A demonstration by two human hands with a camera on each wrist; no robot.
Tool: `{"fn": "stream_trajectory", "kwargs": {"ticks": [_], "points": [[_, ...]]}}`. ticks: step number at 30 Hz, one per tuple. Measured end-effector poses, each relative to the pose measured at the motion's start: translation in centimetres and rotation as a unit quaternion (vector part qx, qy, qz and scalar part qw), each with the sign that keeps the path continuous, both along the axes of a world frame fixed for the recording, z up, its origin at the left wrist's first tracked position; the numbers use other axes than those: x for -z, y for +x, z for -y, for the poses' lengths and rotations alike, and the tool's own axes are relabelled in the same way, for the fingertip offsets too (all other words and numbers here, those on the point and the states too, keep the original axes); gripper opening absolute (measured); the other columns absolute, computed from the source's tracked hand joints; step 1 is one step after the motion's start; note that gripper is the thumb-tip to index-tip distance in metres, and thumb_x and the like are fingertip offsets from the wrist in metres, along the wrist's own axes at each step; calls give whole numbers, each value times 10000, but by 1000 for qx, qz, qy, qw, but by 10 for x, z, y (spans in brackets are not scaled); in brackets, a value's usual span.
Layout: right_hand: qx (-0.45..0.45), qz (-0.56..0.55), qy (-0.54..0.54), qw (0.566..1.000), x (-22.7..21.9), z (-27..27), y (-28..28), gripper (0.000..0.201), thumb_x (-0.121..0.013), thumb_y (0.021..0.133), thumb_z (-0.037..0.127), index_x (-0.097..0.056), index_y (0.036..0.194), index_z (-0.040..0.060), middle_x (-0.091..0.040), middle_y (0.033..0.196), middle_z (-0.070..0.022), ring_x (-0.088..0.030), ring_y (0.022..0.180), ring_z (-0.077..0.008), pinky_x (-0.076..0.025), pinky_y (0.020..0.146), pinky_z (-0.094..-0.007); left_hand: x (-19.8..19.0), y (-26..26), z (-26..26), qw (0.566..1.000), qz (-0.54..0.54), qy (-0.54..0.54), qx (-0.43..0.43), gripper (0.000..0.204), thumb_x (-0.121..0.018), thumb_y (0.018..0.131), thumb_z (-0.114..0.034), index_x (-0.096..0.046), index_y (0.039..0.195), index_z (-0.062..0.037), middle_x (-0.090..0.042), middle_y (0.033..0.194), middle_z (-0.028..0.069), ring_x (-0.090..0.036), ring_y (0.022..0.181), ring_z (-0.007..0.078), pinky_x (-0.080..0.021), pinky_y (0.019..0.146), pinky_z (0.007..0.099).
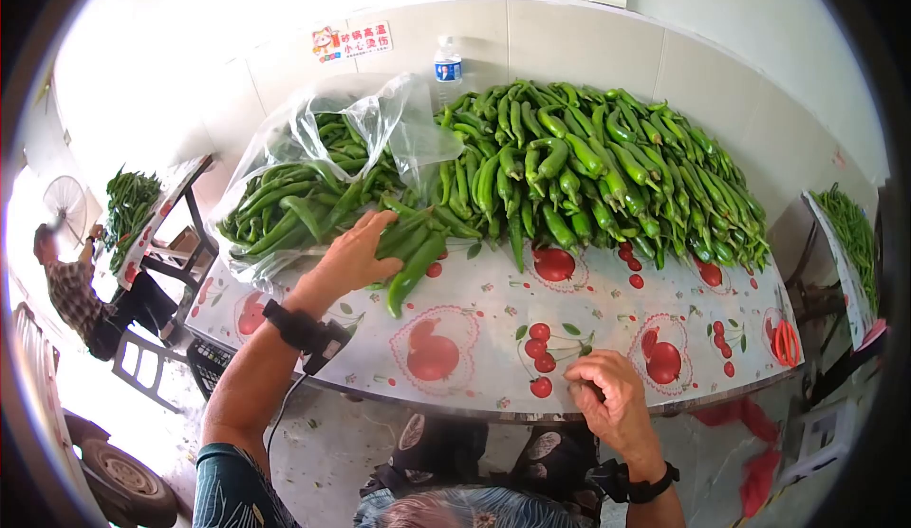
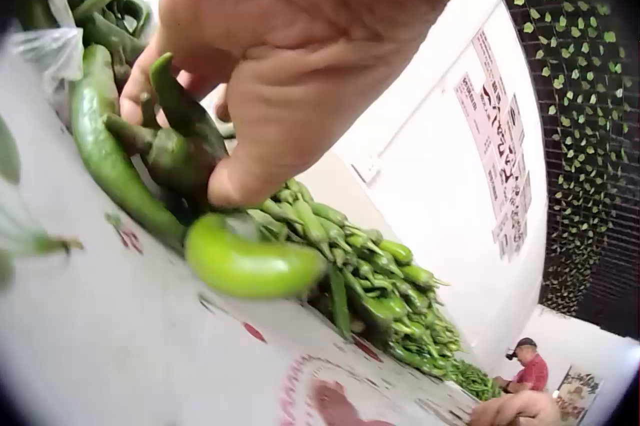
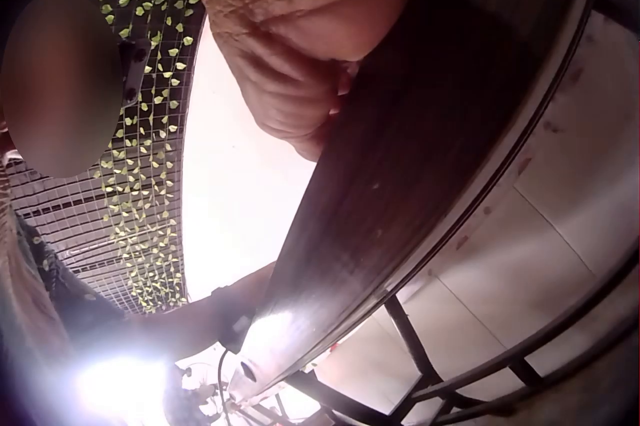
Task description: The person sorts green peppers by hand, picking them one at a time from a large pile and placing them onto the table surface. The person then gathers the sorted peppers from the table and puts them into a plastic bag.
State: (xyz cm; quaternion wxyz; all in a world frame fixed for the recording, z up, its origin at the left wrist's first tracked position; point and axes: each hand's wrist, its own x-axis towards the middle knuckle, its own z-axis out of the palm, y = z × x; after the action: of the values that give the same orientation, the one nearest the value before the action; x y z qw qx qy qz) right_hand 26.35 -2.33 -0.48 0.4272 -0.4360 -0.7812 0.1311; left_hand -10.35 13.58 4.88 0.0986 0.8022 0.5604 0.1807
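Observation:
Long green peppers (image 1: 411, 267) lie at the front of the pile, beside a clear plastic bag (image 1: 413, 148) of more peppers. My left hand (image 1: 353, 255) is over them, with its thumb and fingers bent round a dark green pepper (image 2: 182, 161) in the left wrist view. Just below the thumb lies a paler, curved pepper (image 2: 255, 258). My right hand (image 1: 609, 397) rests at the table's front edge, its fingers loosely curled and nothing visible in them. From the right wrist view, the same hand (image 3: 300, 56) sits above the dark table edge (image 3: 380, 166).
A large heap of green peppers (image 1: 588, 167) covers the back of the patterned table (image 1: 474, 338). Behind it stands a water bottle (image 1: 447, 71) against the wall. Red-handled scissors (image 1: 786, 343) lie at the right end. Another person (image 1: 81, 296) sits by a side table at left.

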Motion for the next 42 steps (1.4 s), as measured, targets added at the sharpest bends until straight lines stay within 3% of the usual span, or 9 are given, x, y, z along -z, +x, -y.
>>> {"fn": "stream_trajectory", "kwargs": {"ticks": [4,7,21,25,27,32,36,37,42], "points": [[-8,-12,4,1000,-2,-2,1,197,-699,749,-7,-637,925,56,-673,914,-80,-616,925,-310,-477,834,-398,-14,37,19,992,-72,-93,-46,814,-749,744,-287,-349,1413,-51,-473,1355,229,-481,1253,396,-425,1012,453],[-8,-15,0,1000,-1,-1,3,195,-700,749,-8,-637,923,57,-673,912,-82,-618,920,-312,-480,829,-398,6,47,32,984,-165,71,-14,826,-754,735,-281,-342,1427,-92,-435,1388,225,-477,1254,404,-435,992,466],[4,-9,14,1000,1,2,3,194,-695,770,6,-631,946,58,-671,937,-88,-615,934,-315,-484,830,-407,-4,44,43,997,-79,-18,11,846,-679,670,-140,-340,1445,-137,-518,1186,207,-542,1100,412,-466,929,470],[-4,-7,10,1000,-2,-2,5,194,-693,767,2,-633,943,59,-669,927,-84,-614,924,-315,-483,824,-407,-22,37,42,990,121,63,46,845,-686,677,-100,-344,1449,-100,-563,1245,219,-586,1139,364,-466,978,414],[-3,-11,4,1000,2,1,4,198,-694,762,-1,-633,940,58,-667,923,-82,-613,917,-314,-483,819,-407,-35,37,38,977,193,75,58,865,-683,687,-26,-318,1470,-47,-572,1243,151,-557,1140,198,-437,984,308],[19,3,18,1000,1,3,0,191,-694,760,-4,-635,931,58,-665,923,-81,-612,912,-309,-481,815,-404,-57,64,47,906,396,-118,90,887,-664,719,8,-256,1504,-54,-567,1250,144,-541,1161,174,-415,1006,281],[11,11,26,1000,2,2,1,186,-692,763,-6,-637,928,59,-666,928,-82,-611,918,-310,-480,816,-402,-4,85,37,955,20,119,271,930,-674,684,-7,-262,1509,-122,-477,1358,221,-538,1193,374,-425,1034,468],[11,12,27,999,2,2,1,187,-691,762,-6,-636,929,58,-666,928,-82,-610,918,-311,-479,816,-403,7,90,50,975,-114,70,179,863,-668,700,-36,-319,1484,-128,-450,1369,214,-526,1181,402,-420,1031,477],[8,18,33,999,3,2,1,192,-690,756,-7,-635,928,58,-667,932,-85,-608,920,-319,-478,817,-406,2,77,51,978,-140,69,136,640,-633,738,-83,-476,1357,-122,-458,1368,181,-566,1092,404,-474,892,489]]}}
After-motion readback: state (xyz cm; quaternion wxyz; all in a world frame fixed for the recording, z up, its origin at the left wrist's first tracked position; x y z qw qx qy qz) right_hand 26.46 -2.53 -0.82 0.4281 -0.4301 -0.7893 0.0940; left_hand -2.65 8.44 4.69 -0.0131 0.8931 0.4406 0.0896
